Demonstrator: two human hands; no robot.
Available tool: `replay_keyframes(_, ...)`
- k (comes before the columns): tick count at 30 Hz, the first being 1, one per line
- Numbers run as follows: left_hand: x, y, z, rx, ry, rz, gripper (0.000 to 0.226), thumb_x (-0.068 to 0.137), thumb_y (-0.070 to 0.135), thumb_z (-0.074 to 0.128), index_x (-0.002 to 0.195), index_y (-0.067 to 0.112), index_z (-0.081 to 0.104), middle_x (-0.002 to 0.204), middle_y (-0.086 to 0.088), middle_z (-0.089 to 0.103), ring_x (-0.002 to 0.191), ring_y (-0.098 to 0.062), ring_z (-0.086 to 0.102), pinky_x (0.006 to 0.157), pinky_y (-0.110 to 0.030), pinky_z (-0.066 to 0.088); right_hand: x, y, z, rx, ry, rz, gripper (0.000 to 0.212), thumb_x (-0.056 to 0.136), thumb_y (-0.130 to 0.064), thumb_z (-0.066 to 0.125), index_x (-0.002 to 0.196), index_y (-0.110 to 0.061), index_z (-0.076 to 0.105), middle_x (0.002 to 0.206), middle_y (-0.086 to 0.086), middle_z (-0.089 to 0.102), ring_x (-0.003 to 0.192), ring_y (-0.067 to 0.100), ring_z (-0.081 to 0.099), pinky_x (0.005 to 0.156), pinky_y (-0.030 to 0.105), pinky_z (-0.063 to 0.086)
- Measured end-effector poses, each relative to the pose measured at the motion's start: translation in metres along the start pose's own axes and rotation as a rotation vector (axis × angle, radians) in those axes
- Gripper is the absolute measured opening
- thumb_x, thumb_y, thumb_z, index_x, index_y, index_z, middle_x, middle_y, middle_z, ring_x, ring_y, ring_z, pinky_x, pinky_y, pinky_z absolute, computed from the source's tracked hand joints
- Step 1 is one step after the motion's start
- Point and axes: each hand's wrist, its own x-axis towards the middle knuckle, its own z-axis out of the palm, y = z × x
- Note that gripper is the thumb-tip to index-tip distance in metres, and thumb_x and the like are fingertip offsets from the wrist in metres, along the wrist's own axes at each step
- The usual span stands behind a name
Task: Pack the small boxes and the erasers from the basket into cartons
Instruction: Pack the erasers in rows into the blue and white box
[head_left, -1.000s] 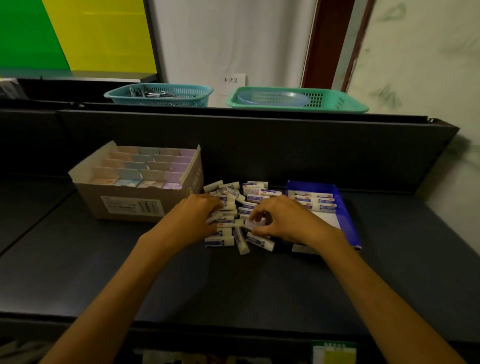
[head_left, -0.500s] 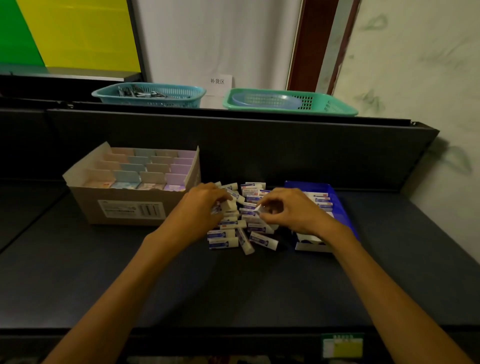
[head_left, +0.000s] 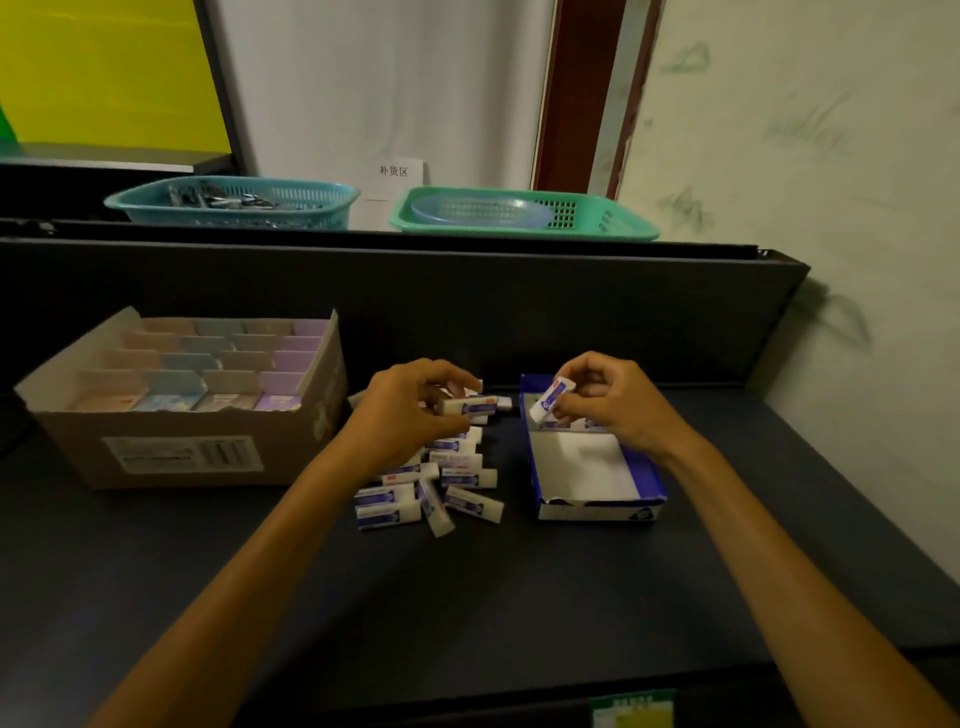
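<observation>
Brown carton (head_left: 197, 415): far left on the tabletop (head_left: 519, 597), small boxes (head_left: 208, 364) in rows.
My left hand (head_left: 410, 410): fingers pinching one eraser (head_left: 470, 405) above the loose pile (head_left: 436, 480).
My right hand (head_left: 608, 400): fingertips gripping a tilted eraser (head_left: 550, 399) over the blue carton (head_left: 592, 467).

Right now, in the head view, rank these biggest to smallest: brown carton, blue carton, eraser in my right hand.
1. Brown carton, clearly largest.
2. Blue carton.
3. Eraser pinched by the right hand, smallest.

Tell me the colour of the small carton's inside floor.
White; the small carton shows it best in the head view.
</observation>
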Motion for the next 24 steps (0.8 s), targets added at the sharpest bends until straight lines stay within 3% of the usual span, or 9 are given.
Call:
replay_keyframes(4, 0.015, 0.003, 0.015, 0.074, -0.036, 0.012, 0.033, 0.08, 0.017, 0.07, 0.103, 0.039, 0.06, 0.108, 0.012, 0.052, 0.09, -0.003, 0.054, 0.076, -0.02, 0.049, 0.001, 0.007, -0.016, -0.046, -0.063, 0.002, 0.025, 0.083, -0.003, 0.066, 0.103, -0.02, 0.063, 0.102, 0.0, 0.067, 0.091, 0.012, 0.069, 0.078, 0.026, 0.057)
replay_keyframes(9, 0.032, 0.014, 0.033, 0.108, 0.012, 0.048, 0.028, 0.082, 0.013, 0.067, 0.107, 0.026, 0.066, 0.108, 0.008, 0.057, 0.092, -0.005, 0.058, 0.083, -0.025, 0.053, 0.004, 0.018, -0.035, -0.122, -0.069, 0.008, 0.026, 0.081, -0.007, 0.071, 0.097, -0.026, 0.063, 0.104, -0.003, 0.065, 0.096, 0.01, 0.066, 0.077, 0.025, 0.057)
replay_keyframes(14, 0.049, 0.019, 0.048, 0.174, 0.014, 0.087, 0.028, 0.083, 0.015, 0.066, 0.11, 0.024, 0.064, 0.109, 0.007, 0.059, 0.089, -0.002, 0.057, 0.072, -0.011, 0.046, 0.009, 0.03, -0.049, -0.137, -0.062, 0.024, 0.026, 0.079, -0.011, 0.073, 0.096, -0.024, 0.059, 0.105, -0.002, 0.065, 0.097, 0.011, 0.066, 0.078, 0.028, 0.058)
replay_keyframes(19, 0.059, 0.023, 0.061, 0.278, -0.021, 0.106, 0.032, 0.083, 0.017, 0.067, 0.115, 0.022, 0.061, 0.112, 0.006, 0.06, 0.088, 0.003, 0.049, 0.07, -0.006, 0.037, 0.011, 0.037, -0.057, -0.211, -0.078, -0.019, 0.023, 0.081, -0.015, 0.071, 0.095, -0.027, 0.058, 0.103, -0.008, 0.063, 0.095, 0.004, 0.064, 0.072, 0.02, 0.056)
replay_keyframes(24, 0.068, 0.029, 0.074, 0.285, -0.092, 0.08, 0.032, 0.082, 0.02, 0.068, 0.113, 0.023, 0.061, 0.112, 0.007, 0.063, 0.095, 0.001, 0.053, 0.088, -0.018, 0.046, 0.014, 0.044, -0.062, -0.216, 0.022, -0.054, 0.024, 0.08, -0.009, 0.072, 0.095, -0.021, 0.057, 0.101, -0.004, 0.062, 0.092, 0.009, 0.066, 0.07, 0.023, 0.057)
